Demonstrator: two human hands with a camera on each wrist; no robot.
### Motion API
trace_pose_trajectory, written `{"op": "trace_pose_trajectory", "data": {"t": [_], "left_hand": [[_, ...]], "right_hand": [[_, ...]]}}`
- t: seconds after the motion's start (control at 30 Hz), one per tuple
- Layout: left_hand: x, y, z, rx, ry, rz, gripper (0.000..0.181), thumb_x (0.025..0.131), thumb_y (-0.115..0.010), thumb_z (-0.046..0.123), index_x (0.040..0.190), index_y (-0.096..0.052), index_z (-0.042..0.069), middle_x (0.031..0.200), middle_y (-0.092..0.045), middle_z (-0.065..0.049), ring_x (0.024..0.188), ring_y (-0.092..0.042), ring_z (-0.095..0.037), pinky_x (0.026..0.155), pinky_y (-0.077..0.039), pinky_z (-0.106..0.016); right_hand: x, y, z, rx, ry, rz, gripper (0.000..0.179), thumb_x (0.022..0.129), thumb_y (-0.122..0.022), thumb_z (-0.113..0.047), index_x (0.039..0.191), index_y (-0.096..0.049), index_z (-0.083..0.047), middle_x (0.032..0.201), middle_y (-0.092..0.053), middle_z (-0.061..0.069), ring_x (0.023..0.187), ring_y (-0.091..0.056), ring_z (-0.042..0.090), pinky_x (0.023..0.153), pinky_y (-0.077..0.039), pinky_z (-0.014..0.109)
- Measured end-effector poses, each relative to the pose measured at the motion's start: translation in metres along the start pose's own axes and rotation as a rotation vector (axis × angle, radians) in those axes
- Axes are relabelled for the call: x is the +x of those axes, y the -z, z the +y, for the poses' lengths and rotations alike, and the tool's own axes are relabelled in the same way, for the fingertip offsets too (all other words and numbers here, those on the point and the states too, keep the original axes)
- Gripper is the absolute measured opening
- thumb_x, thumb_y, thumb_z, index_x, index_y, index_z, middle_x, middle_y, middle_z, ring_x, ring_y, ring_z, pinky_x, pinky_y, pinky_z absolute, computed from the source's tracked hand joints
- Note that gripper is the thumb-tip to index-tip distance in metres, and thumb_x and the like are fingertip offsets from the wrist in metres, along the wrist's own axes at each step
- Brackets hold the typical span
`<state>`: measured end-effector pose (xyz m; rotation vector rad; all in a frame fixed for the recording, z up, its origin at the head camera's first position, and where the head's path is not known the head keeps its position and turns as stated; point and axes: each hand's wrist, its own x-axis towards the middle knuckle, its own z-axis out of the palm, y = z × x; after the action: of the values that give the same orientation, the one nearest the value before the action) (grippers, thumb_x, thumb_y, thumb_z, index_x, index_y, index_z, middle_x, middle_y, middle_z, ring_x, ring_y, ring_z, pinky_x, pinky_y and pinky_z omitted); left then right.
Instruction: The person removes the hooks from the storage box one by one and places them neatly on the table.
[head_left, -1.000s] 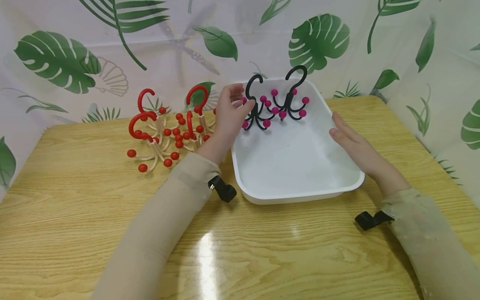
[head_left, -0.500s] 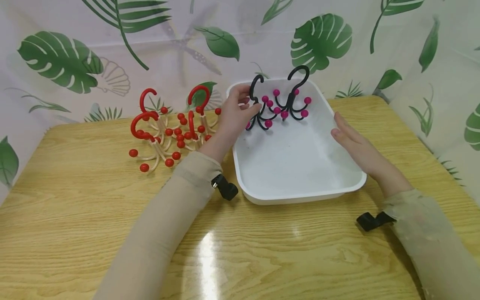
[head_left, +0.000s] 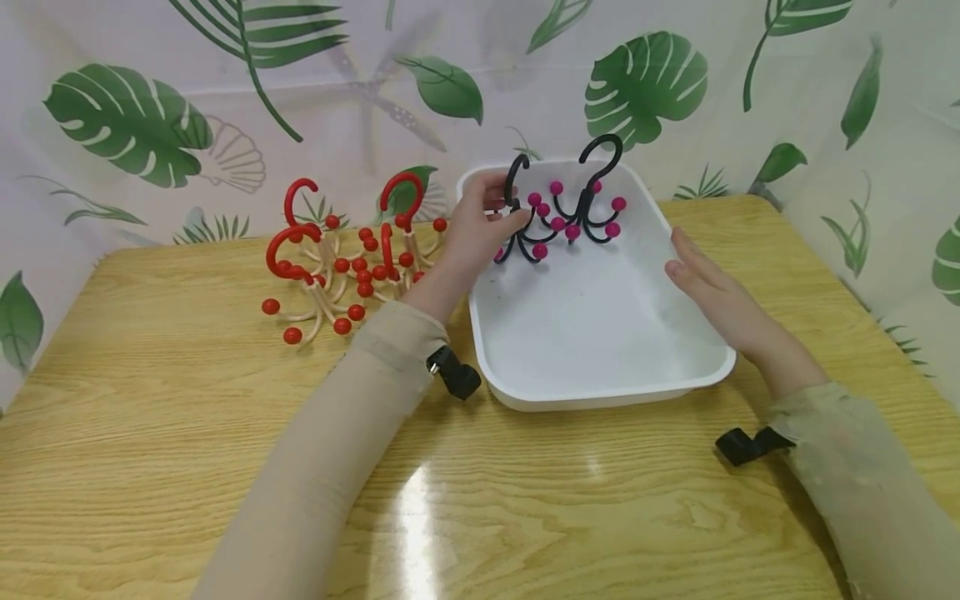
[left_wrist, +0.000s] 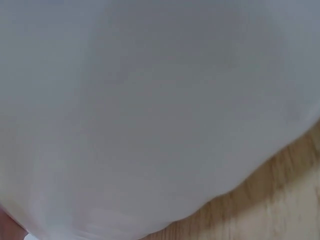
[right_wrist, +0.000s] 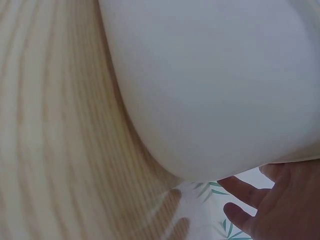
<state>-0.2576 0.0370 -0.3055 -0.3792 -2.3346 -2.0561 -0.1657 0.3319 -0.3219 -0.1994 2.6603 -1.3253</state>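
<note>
In the head view my left hand [head_left: 480, 229] reaches over the left rim of a white tray [head_left: 600, 325]. Its thumb and fingertips pinch the stem of a black multi-arm hook hanger [head_left: 512, 188] with pink ball tips, which stands in the tray's back left. A second black hanger [head_left: 584, 204] of the same kind stands just right of it, hook up. My right hand [head_left: 708, 287] rests with extended fingers along the tray's right rim. The right wrist view shows that hand [right_wrist: 272, 200] at the tray's outer wall [right_wrist: 210, 90].
Several cream hangers [head_left: 318, 298] with red hooks and red ball tips stand in a cluster left of the tray. Everything is on a wood-grain table [head_left: 187, 433]. A leaf-print cloth [head_left: 525, 75] hangs behind it. Tray wall [left_wrist: 165, 110] fills most of the left wrist view.
My left hand has moved slightly right and taken hold of the left black hanger's stem, tilting its hook a little. The right hand stays at the rim.
</note>
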Motion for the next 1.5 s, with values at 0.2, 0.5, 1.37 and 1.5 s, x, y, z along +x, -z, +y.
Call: {"op": "trace_pose_trajectory", "data": {"t": [0.2,0.5,1.37,1.5], "left_hand": [[0.000,0.000,-0.003,-0.025,-0.036,0.031,0.031,0.092,-0.064,0.010,0.121,-0.054,0.008,0.110,-0.059,-0.007,0.104,-0.052,-0.016,0.087,-0.045,-0.022],[-0.003,0.001,-0.005,-0.023,-0.048,0.087,0.016,0.092,-0.063,0.010,0.109,-0.064,0.007,0.101,-0.063,-0.003,0.095,-0.057,-0.014,0.084,-0.048,-0.021],[-0.024,-0.002,0.012,-0.108,-0.127,0.103,0.020,0.092,-0.064,0.013,0.111,-0.065,0.006,0.102,-0.064,-0.003,0.093,-0.059,-0.016,0.082,-0.051,-0.023],[-0.028,-0.002,0.018,-0.106,-0.150,0.098,0.018,0.092,-0.064,0.014,0.109,-0.066,0.006,0.100,-0.064,-0.003,0.091,-0.059,-0.016,0.080,-0.051,-0.024]], "right_hand": [[0.001,0.000,0.002,0.003,0.004,-0.001,0.062,0.103,-0.029,-0.043,0.153,0.000,-0.023,0.158,0.011,-0.005,0.142,0.014,0.022,0.109,0.004,0.059],[0.001,0.001,0.001,-0.001,0.007,0.003,0.062,0.102,-0.029,-0.043,0.153,0.001,-0.023,0.158,0.012,-0.005,0.142,0.015,0.019,0.110,0.007,0.056],[-0.001,-0.001,0.000,0.002,0.002,0.005,0.062,0.102,-0.029,-0.044,0.153,0.000,-0.025,0.158,0.011,-0.006,0.142,0.014,0.021,0.109,0.005,0.059],[-0.001,0.000,0.001,-0.001,0.004,0.010,0.062,0.102,-0.030,-0.044,0.153,0.000,-0.025,0.158,0.011,-0.006,0.143,0.013,0.021,0.110,0.003,0.059]]}}
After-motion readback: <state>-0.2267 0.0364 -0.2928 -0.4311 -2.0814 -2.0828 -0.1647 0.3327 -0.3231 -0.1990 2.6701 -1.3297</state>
